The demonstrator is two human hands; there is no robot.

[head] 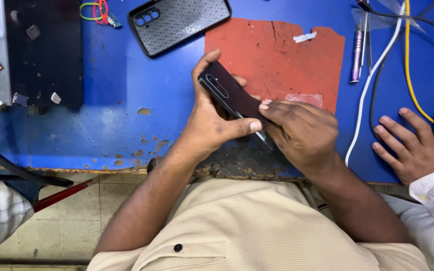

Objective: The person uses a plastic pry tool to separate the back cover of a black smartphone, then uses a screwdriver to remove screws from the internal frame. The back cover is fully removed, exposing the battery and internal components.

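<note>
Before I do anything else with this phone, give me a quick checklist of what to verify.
1. Left hand grips the phone: ok.
2. Right hand on the phone's lower end: ok.
3. Phone held over the red mat: ok.
4. Black case lies apart on the blue table: ok.
5. Another person's hand rests apart from the phone, by the cables: ok.
6. Whether the right fingers hold a tool: cannot tell.

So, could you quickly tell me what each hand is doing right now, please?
Left hand: closed around the dark phone, holding it.
Right hand: fingers curled, pressing on the phone's lower end.
</note>
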